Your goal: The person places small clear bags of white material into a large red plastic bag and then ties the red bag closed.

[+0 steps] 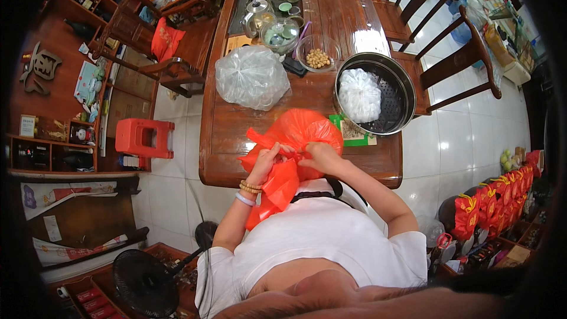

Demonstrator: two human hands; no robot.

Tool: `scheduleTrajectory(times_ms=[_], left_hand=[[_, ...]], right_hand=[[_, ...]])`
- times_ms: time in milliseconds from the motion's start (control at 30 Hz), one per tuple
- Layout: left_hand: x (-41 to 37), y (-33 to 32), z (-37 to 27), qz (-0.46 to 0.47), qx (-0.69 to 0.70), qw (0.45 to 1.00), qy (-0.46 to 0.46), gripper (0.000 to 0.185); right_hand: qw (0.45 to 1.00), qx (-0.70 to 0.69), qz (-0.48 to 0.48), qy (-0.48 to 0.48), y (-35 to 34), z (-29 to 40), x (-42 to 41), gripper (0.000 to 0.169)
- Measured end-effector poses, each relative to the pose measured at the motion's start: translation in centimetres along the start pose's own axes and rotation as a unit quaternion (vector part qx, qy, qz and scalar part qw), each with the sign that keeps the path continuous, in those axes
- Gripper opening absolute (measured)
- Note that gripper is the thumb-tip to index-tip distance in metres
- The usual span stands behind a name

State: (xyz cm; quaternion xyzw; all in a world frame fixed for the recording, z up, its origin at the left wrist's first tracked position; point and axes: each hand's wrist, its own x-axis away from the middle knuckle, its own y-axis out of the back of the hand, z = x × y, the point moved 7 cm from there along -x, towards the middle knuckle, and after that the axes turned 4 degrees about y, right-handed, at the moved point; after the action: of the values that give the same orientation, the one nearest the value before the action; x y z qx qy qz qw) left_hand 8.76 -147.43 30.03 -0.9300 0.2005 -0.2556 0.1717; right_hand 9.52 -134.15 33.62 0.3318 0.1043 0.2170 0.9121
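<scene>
A full red plastic bag [310,124] rests at the near edge of the wooden table [230,150], close to my body. My left hand [268,161] grips the gathered neck of the bag, and a loose red flap hangs below it. On the other side of the neck, my right hand [321,157] pinches the twisted plastic. The fingers partly hide the twist, so I cannot tell whether it is knotted. What the bag holds does not show. Beyond it sits a bulging clear plastic bag [252,77]. To the right stands a round metal steamer pan [398,102] with a white plastic bag [359,95] inside.
A clear bowl of nuts [318,57], a lidded glass bowl [279,35] and a glass teapot [258,15] stand farther back. A green printed card [354,135] lies partly under the pan. Wooden chairs [452,66] flank the table. A red plastic stool [144,138] and black fan [146,281] are left.
</scene>
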Motion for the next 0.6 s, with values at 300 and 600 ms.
scheduleTrajectory(times_ms=[300, 600], left_hand=[[0.4, 1.3, 1.3, -0.019, 0.031, 0.998, 0.051, 0.027], [9.0, 14.7, -3.9, -0.293, -0.347, 0.885, -0.104, 0.015]], right_hand=[[0.978, -0.109, -0.089, -0.154, -0.3, -6.4, -0.5, 0.017], [0.919, -0.345, -0.124, -0.141, 10.2, -8.8, 4.7, 0.027]])
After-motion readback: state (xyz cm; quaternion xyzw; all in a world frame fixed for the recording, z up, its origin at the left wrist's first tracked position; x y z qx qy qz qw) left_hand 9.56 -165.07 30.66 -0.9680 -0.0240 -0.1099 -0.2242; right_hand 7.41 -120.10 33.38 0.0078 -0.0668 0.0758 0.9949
